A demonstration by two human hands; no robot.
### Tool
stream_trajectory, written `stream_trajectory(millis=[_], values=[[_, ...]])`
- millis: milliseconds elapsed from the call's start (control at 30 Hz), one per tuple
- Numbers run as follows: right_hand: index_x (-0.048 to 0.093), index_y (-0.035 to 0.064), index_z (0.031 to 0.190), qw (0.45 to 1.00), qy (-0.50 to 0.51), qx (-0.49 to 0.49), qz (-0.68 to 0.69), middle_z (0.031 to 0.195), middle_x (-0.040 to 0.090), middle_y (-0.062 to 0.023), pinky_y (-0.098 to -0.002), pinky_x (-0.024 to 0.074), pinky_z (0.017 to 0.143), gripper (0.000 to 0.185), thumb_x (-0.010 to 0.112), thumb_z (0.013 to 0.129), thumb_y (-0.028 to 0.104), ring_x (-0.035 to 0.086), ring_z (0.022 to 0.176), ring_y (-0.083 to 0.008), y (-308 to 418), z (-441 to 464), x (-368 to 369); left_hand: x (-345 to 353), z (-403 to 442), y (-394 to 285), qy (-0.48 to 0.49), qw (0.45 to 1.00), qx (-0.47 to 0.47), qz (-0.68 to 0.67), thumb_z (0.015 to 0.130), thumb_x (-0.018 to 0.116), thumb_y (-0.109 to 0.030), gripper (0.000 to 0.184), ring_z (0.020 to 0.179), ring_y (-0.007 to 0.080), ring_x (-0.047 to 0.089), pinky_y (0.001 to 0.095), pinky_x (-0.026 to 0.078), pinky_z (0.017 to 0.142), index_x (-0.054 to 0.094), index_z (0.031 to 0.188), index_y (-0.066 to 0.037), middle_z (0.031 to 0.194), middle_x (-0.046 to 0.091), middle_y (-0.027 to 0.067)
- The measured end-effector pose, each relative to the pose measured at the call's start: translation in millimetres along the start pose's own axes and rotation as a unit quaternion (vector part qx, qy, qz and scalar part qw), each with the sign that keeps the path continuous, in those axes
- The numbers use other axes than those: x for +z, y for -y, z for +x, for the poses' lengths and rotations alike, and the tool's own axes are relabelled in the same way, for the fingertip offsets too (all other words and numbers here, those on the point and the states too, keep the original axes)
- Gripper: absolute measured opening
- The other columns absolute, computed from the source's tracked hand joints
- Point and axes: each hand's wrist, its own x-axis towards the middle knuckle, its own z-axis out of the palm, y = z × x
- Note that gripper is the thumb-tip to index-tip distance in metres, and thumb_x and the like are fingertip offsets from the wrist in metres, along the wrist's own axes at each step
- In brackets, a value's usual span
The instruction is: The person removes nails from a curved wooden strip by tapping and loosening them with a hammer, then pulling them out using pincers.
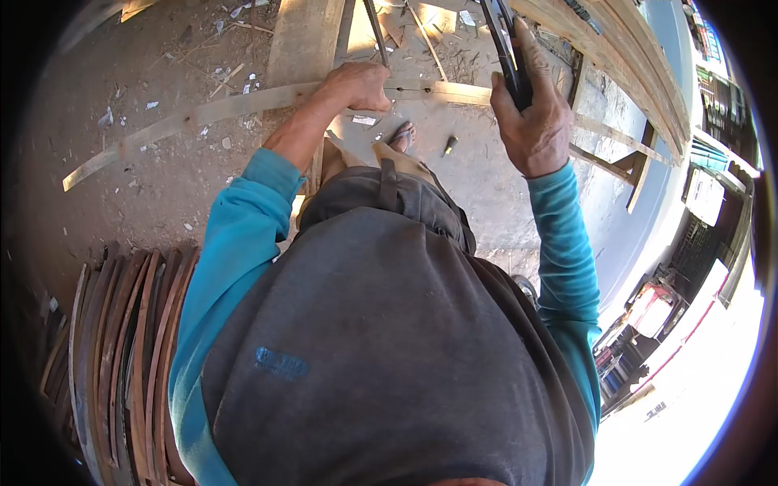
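A long pale wooden strip (235,106) runs across in front of me, looking curved through the wide lens. My left hand (356,87) is closed over its middle, with the knuckles up and the fingertips hidden. Dark spots mark the strip just right of that hand. My right hand (535,121) grips a long black tool (506,57), its index finger stretched along the side. The tool's far end leaves the top of the view, so its kind is unclear. A thin dark rod (375,31) slants down to near my left knuckles; I cannot tell whether it touches them.
Under the strip lies a wide plank (304,49). Stacked boards (624,57) stand at upper right, beside wooden framing (640,162). Several curved wooden slats (134,348) are piled at lower left. Wood scraps litter the floor (162,194), and a small dark object (450,145) lies near my foot.
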Motion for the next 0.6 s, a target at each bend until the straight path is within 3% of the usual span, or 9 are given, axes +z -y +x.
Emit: stream_trajectory(millis=[67, 100, 133, 167, 200, 233, 333, 433, 600], values=[[0.040, 0.0101, 0.153, 0.998, -0.004, 0.029, 0.053, 0.118, 0.069, -0.0214, -0.0462, 0.0580, 0.083, 0.065, 0.059, 0.091, 0.006, 0.071, 0.093, -0.0407, -5.1, -14.6, 20.7, 4.5, -0.3, 1.2, -0.004, 1.000, 0.000, 0.003, 0.073, 0.072, -0.033, 0.054, 0.109, 0.0368, 0.068, 0.0465, 0.055, 0.093, 0.069, 0.117, -0.001, 0.116, 0.071, 0.0205], [0.045, 0.0076, 0.149, 0.994, 0.053, 0.083, 0.053, 0.113, 0.070, -0.0217, -0.0467, 0.0578, 0.081, 0.057, 0.056, 0.093, 0.007, 0.070, 0.092, -0.0430, -10.6, -30.1, 24.7, 4.0, 0.0, 1.3, -0.010, 1.000, -0.001, 0.004, 0.074, 0.073, -0.031, 0.051, 0.109, 0.0366, 0.068, 0.0465, 0.055, 0.093, 0.069, 0.115, -0.001, 0.115, 0.071, 0.0204], [0.047, 0.0033, 0.145, 0.979, 0.125, 0.143, 0.069, 0.105, 0.070, -0.0207, -0.0432, 0.0586, 0.077, 0.051, 0.053, 0.095, 0.009, 0.072, 0.086, -0.0358, -26.3, -46.5, 32.5, 0.5, -3.7, -1.8, -0.012, 1.000, -0.003, 0.000, 0.074, 0.073, -0.031, 0.051, 0.109, 0.0366, 0.068, 0.0465, 0.055, 0.093, 0.069, 0.115, -0.001, 0.115, 0.071, 0.0204], [0.048, -0.0038, 0.141, 0.913, 0.192, 0.281, 0.224, 0.098, 0.070, -0.0181, -0.0369, 0.0592, 0.072, 0.048, 0.050, 0.095, 0.011, 0.072, 0.079, -0.0261, -25.7, -54.1, 31.5, -5.3, -10.7, -7.2, -0.011, 1.000, -0.002, -0.002, 0.075, 0.073, -0.029, 0.048, 0.108, 0.0370, 0.069, 0.0470, 0.055, 0.093, 0.069, 0.114, -0.001, 0.114, 0.071, 0.0207], [0.049, -0.0086, 0.138, 0.850, 0.180, 0.353, 0.346, 0.096, 0.069, -0.0157, -0.0312, 0.0592, 0.070, 0.047, 0.049, 0.095, 0.011, 0.071, 0.077, -0.0189, -29.6, -68.2, 37.0, -8.0, -15.9, -10.2, -0.009, 1.000, 0.000, -0.003, 0.076, 0.073, -0.026, 0.045, 0.107, 0.0373, 0.069, 0.0475, 0.055, 0.092, 0.068, 0.113, -0.001, 0.112, 0.072, 0.0209], [0.050, -0.0089, 0.137, 0.800, 0.160, 0.403, 0.415, 0.100, 0.069, -0.0165, -0.0307, 0.0603, 0.072, 0.046, 0.047, 0.095, 0.010, 0.072, 0.081, -0.0215, -32.4, -82.9, 40.4, -3.4, -17.1, -9.9, -0.008, 1.000, -0.003, -0.004, 0.076, 0.073, -0.026, 0.045, 0.107, 0.0373, 0.069, 0.0475, 0.055, 0.092, 0.068, 0.113, -0.001, 0.112, 0.072, 0.0209], [0.042, -0.0076, 0.146, 0.756, 0.224, 0.442, 0.428, 0.112, 0.068, -0.0214, -0.0363, 0.0609, 0.086, 0.054, 0.045, 0.096, 0.010, 0.072, 0.097, -0.0278, -38.6, -109.3, 39.3, 15.2, -17.2, -5.5, -0.048, 0.999, 0.008, -0.004, 0.077, 0.073, -0.031, 0.050, 0.106, 0.0432, 0.066, 0.0503, 0.054, 0.091, 0.069, 0.120, -0.006, 0.113, 0.069, 0.0245], [0.038, -0.0064, 0.150, 0.690, 0.255, 0.483, 0.475, 0.116, 0.068, -0.0224, -0.0386, 0.0594, 0.091, 0.057, 0.046, 0.097, 0.010, 0.071, 0.101, -0.0296, -37.4, -127.2, 39.8, 24.2, -20.1, -8.1, -0.091, 0.995, 0.039, 0.012, 0.077, 0.075, -0.025, 0.047, 0.107, 0.0395, 0.068, 0.0492, 0.056, 0.091, 0.065, 0.118, -0.005, 0.111, 0.071, 0.0210], [0.037, -0.0072, 0.150, 0.647, 0.253, 0.506, 0.511, 0.116, 0.068, -0.0241, -0.0396, 0.0591, 0.093, 0.056, 0.046, 0.097, 0.009, 0.071, 0.102, -0.0313, -32.9, -126.5, 51.0, 33.9, -27.7, -12.7, -0.126, 0.991, 0.033, 0.020, 0.076, 0.081, -0.023, 0.059, 0.115, 0.0363, 0.065, 0.0468, 0.054, 0.096, 0.061, 0.129, -0.005, 0.118, 0.068, 0.0218]])
